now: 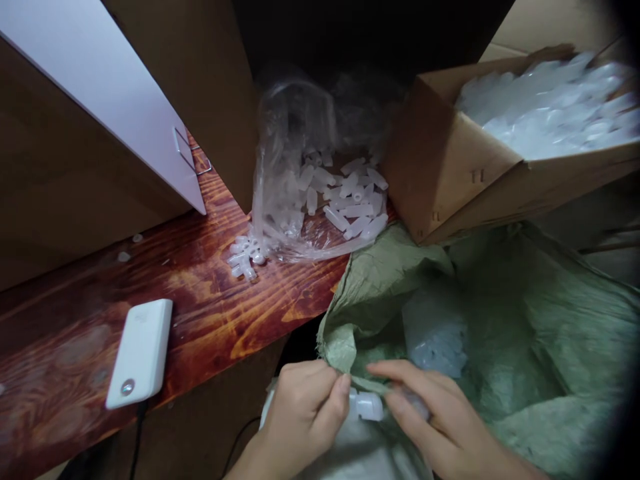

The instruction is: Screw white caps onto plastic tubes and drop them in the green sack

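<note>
My left hand point(310, 403) is closed, thumb against curled fingers, with a small white translucent plastic piece point(369, 406) sticking out beside its thumb. My right hand point(440, 417) faces it, its thumb and fingers round another translucent piece point(416, 404) that is mostly hidden and blurred. A gap separates the fingertips of the two hands. Just beyond them is the rim of an open green woven sack point(380, 273); whether the fingers touch it I cannot tell. Inside the sack lies a clear bag of pale pieces point(437, 333). White material point(370, 453) shows below my hands.
A clear plastic bag point(295, 127) of white tubular pieces point(350, 200) lies open on the wooden table point(200, 293). Small pieces point(246, 257) sit beside it. A white power bank point(140, 353) with a cable is at left. A cardboard box point(455, 160) holds many translucent parts.
</note>
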{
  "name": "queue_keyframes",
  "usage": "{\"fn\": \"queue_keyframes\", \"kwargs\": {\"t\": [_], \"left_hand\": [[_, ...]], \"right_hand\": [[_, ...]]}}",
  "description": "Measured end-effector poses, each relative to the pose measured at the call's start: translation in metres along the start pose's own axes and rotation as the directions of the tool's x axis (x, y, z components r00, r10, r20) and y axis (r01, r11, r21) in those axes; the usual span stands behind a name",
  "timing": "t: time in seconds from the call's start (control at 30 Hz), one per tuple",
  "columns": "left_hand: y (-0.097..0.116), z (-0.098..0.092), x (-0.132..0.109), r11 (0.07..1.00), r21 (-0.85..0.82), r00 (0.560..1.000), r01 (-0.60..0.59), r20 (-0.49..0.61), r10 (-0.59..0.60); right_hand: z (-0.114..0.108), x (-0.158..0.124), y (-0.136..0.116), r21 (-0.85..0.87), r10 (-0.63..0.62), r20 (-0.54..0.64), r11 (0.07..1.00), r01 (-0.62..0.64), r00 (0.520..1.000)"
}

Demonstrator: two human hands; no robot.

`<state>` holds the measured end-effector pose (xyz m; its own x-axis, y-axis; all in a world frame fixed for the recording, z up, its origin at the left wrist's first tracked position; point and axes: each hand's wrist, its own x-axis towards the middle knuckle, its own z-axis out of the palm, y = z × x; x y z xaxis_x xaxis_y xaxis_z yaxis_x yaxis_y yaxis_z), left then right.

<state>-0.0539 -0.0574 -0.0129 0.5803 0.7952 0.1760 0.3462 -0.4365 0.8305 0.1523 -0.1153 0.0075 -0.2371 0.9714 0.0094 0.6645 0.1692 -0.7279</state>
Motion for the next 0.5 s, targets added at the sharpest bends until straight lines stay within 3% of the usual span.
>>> {"fn": "queue_keyframes", "kwargs": {"t": [0.07, 0.13, 0.17, 0.23, 0.4, 0.5], "left_hand": [[-0.002, -0.003, 0.004, 1.000, 0.011, 1.000, -0.004, 0.000, 0.004], [-0.004, -0.005, 0.007, 1.000, 0.019, 1.000, -0.020, -0.001, 0.020], [-0.005, -0.007, 0.009, 0.999, 0.019, 1.000, -0.026, -0.003, 0.026], [-0.005, -0.009, 0.013, 0.999, 0.020, 0.999, -0.034, -0.004, 0.035], [0.002, -0.016, 0.023, 0.998, -0.035, 0.999, -0.044, -0.006, 0.043], [0.007, -0.020, 0.029, 0.996, -0.066, 0.998, -0.055, -0.017, 0.054]], "right_hand": [[-0.006, 0.002, 0.005, -0.182, -0.244, -0.044, 0.956, 0.232, 0.969], [-0.011, 0.005, 0.010, -0.354, -0.420, 0.089, 0.834, 0.423, 0.903], [-0.013, 0.008, 0.011, -0.411, -0.430, 0.168, 0.787, 0.459, 0.887], [-0.018, 0.014, 0.013, -0.481, -0.353, 0.245, 0.764, 0.430, 0.903], [-0.027, 0.023, 0.018, -0.512, -0.389, 0.290, 0.709, 0.485, 0.874], [-0.030, 0.024, 0.020, -0.583, -0.313, 0.285, 0.694, 0.423, 0.906]]}}
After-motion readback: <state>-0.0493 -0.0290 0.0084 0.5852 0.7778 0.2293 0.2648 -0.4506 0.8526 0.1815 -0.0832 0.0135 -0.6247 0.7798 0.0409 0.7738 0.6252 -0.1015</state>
